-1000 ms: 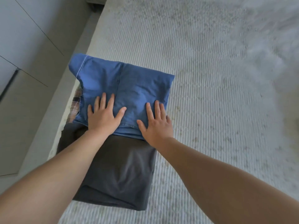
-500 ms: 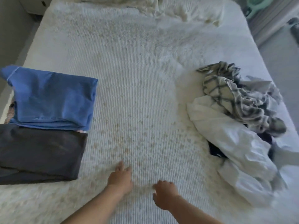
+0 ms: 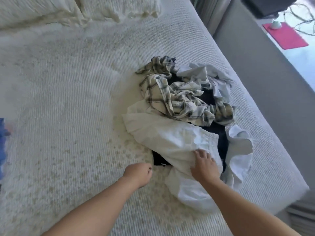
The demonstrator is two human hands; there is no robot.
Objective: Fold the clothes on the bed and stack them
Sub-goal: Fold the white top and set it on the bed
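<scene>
The person leans over the bed with both arms stretched toward a heap of unfolded clothes on its right side. The right hand lies on top of the white garment, its fingers spread and loose across the cloth rather than gathered round it, so nothing is in its grasp yet. The left hand hovers just beside the near edge of the heap, close to a corner of the black garment that peeks out from under the white one; its fingers are lightly curled and hold nothing.

Behind the white piece a plaid shirt lies crumpled across the top of the heap, and a pale grey garment is bunched at the far side, with more dark cloth showing through the gaps. All of it is tangled and unfolded.

At the far left edge of the view a blurred sliver of blue cloth is just visible, well apart from the heap; it is too smeared to say how it lies. Judging by the heap, at least four pieces remain to be folded, and the white one looks to be next, needing to be pulled free and spread flat first.
</scene>
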